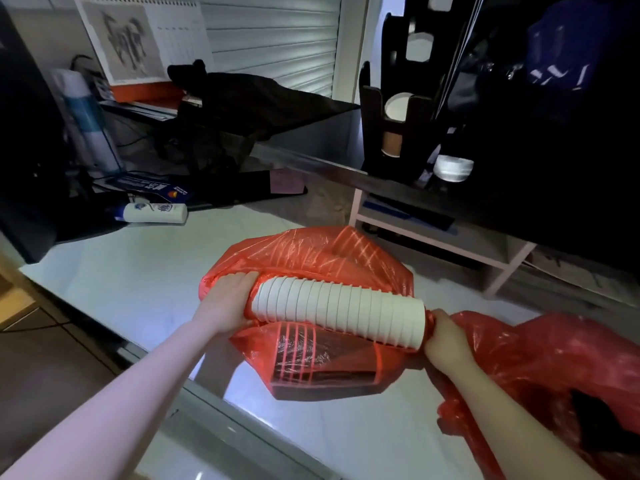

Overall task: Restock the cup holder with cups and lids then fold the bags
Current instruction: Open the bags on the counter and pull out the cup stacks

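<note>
**Cup stack** (337,311): white cups nested into one long ribbed tube, with the rims showing as evenly spaced ridges. It is widening slightly towards its right end and looks clean and undented. It is lying crosswise and almost level over the table (138,271), between the two hands.

**Left hand** (230,303): at the stack's left end, its fingers are curling over the top in a full grip. It is probably bearing the weight and keeping the nested cups from sliding apart.

**Right hand** (446,344): at the stack's right end, its fingers are closing on a knot of bunched red plastic rather than on the cups. It is probably dragging the film back so the stack comes clear. I cannot tell which bag that plastic belongs to.

**Bag** (311,362): thin red translucent film, spreading under and behind the stack, with its mouth gathering around the stack's left end. More ribbed shapes are showing through it just below the stack.

**Second bag** (554,362): crumpled red film lying right of the stack, not yet folded.

**Cup holder** (415,109): a dark slotted tower standing well beyond the stack, up and to the right. A white cup mouth, a brown cup and a pile of lids (453,168) are showing in it, and it looks only partly stocked.

**Bottle** (152,213): lying on its side, well left of and beyond the stack.
</note>
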